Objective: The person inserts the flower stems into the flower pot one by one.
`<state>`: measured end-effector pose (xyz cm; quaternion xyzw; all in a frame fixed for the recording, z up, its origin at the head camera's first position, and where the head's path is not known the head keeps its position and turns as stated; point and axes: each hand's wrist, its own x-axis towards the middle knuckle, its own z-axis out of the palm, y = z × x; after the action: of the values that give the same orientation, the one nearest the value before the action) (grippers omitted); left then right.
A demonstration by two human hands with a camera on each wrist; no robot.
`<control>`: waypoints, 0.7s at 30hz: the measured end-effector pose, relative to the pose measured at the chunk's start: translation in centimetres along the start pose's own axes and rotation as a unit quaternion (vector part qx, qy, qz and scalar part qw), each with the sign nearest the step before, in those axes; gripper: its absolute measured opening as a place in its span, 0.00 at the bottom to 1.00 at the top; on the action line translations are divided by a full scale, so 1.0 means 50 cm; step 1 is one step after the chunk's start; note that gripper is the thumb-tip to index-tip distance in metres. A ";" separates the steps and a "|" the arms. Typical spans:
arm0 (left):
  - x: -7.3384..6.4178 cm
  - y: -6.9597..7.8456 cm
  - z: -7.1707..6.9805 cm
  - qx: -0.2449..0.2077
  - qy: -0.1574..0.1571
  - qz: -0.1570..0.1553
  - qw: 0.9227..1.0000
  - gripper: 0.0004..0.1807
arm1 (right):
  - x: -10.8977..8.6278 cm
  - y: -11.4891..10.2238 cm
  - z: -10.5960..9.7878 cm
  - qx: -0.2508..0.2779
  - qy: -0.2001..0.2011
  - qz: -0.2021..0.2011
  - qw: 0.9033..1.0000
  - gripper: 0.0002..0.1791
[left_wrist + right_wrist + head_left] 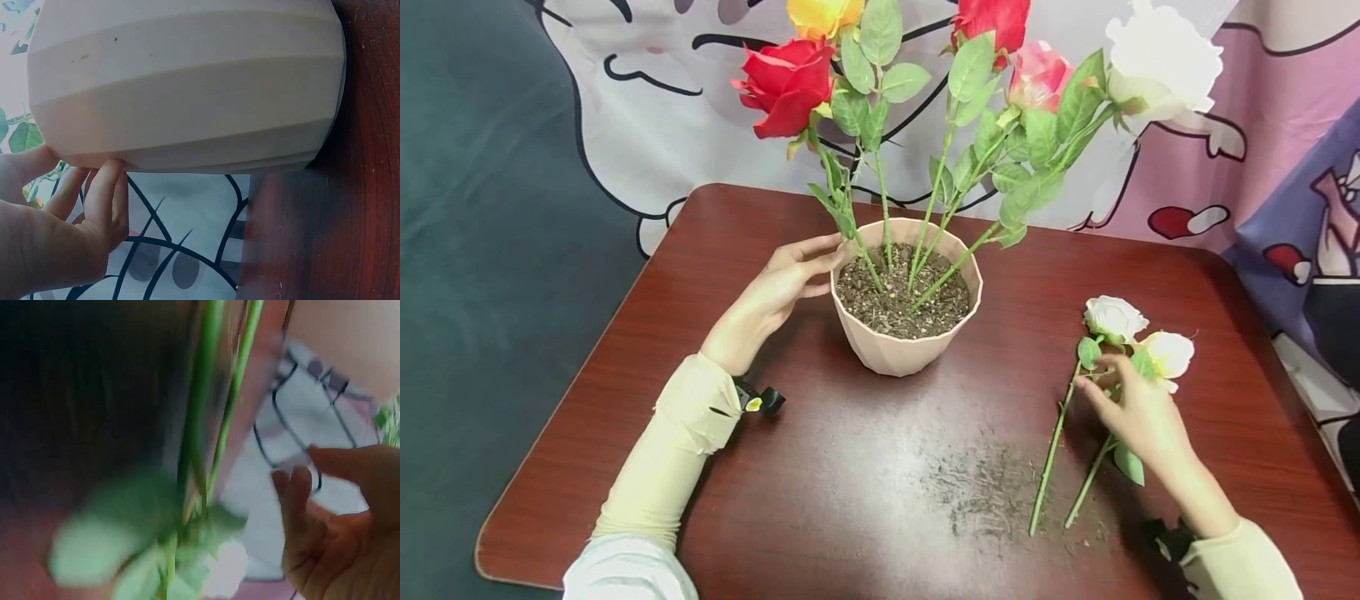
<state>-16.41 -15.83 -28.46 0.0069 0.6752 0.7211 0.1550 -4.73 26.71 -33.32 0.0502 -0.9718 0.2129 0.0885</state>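
My left hand (772, 287) holds the side of a pale pink faceted flowerpot (898, 354), its thumb at the rim and its fingertips against the outer wall. In the left wrist view the pot's wall (187, 100) fills the top, with the bent fingers at its edge. Dark soil (891, 310) in the pot bears several upright roses. My right hand (1142, 412) hovers over two loose roses at the right, thumb and fingers apart, holding nothing. One is a white rose (1114, 319); beside it lies a cream rose (1168, 354). Their green stems (228, 419) blur in the right wrist view.
The pot's blooms include a red rose (788, 87), a yellow rose (823, 15), a pink rose (1039, 77) and a large white rose (1163, 62). Soil crumbs (981, 487) are scattered on the brown table (760, 517). A cartoon-print cloth (640, 142) hangs behind.
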 end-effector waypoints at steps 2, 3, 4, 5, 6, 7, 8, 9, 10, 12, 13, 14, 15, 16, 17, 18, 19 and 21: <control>-0.001 0.001 0.000 -0.002 0.003 0.002 1.000 0.26 | -0.014 -0.007 0.009 -0.025 -0.042 0.019 0.999 0.22; -0.001 0.002 0.000 -0.003 0.004 0.004 1.000 0.26 | -0.017 -0.010 0.013 -0.036 -0.067 0.028 0.997 0.23; -0.001 0.003 0.000 -0.006 0.004 0.004 1.000 0.26 | -0.020 -0.012 0.016 -0.050 -0.086 0.036 0.994 0.24; 0.000 0.003 0.001 -0.006 0.005 0.005 1.000 0.26 | -0.021 -0.014 0.020 -0.062 -0.106 0.044 0.991 0.25; 0.000 0.003 0.001 -0.007 0.005 0.005 1.000 0.26 | -0.021 -0.015 0.022 -0.069 -0.122 0.049 0.989 0.26; 0.000 0.003 0.001 -0.008 0.005 0.005 1.000 0.26 | -0.020 -0.015 0.025 -0.073 -0.137 0.055 0.986 0.27; 0.001 0.003 0.002 -0.007 0.004 0.005 1.000 0.26 | -0.020 -0.015 0.027 -0.070 -0.148 0.060 0.985 0.27; 0.001 0.002 0.001 -0.008 0.004 0.004 1.000 0.26 | -0.019 -0.014 0.030 -0.063 -0.158 0.062 0.983 0.26; 0.001 0.001 0.001 -0.008 0.004 0.003 1.000 0.26 | -0.019 -0.013 0.034 -0.055 -0.165 0.061 0.983 0.25; 0.000 -0.001 0.000 -0.009 0.004 0.002 1.000 0.26 | -0.016 -0.010 0.039 -0.030 -0.184 0.059 0.981 0.22; -0.001 -0.001 0.000 -0.010 0.004 0.002 1.000 0.26 | -0.015 -0.008 0.042 -0.017 -0.194 0.059 0.979 0.21; -0.002 -0.002 -0.001 -0.012 0.004 0.002 1.000 0.26 | -0.014 -0.007 0.044 -0.004 -0.205 0.058 0.977 0.19; -0.003 -0.003 -0.001 -0.014 0.004 0.002 1.000 0.26 | -0.013 -0.006 0.046 0.007 -0.215 0.060 0.975 0.18; -0.005 -0.003 -0.001 -0.015 0.003 0.002 1.000 0.26 | -0.012 -0.005 0.048 0.018 -0.223 0.064 0.973 0.17; -0.006 -0.003 -0.001 -0.015 0.001 0.003 1.000 0.26 | -0.012 -0.004 0.049 0.033 -0.231 0.075 0.970 0.16; -0.007 -0.002 -0.001 -0.015 0.000 0.003 1.000 0.26 | -0.012 -0.003 0.049 0.054 -0.239 0.089 0.965 0.16; -0.007 -0.002 -0.001 -0.013 -0.001 0.004 1.000 0.26 | -0.012 -0.002 0.050 0.077 -0.248 0.105 0.960 0.15; -0.007 -0.001 0.000 -0.009 -0.001 0.006 1.000 0.26 | -0.014 0.000 0.052 0.126 -0.261 0.134 0.948 0.14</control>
<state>-16.09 -15.93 -28.42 0.0100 0.6687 0.7278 0.1518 -4.44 25.65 -35.76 -0.0165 -0.9239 0.3229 -0.2043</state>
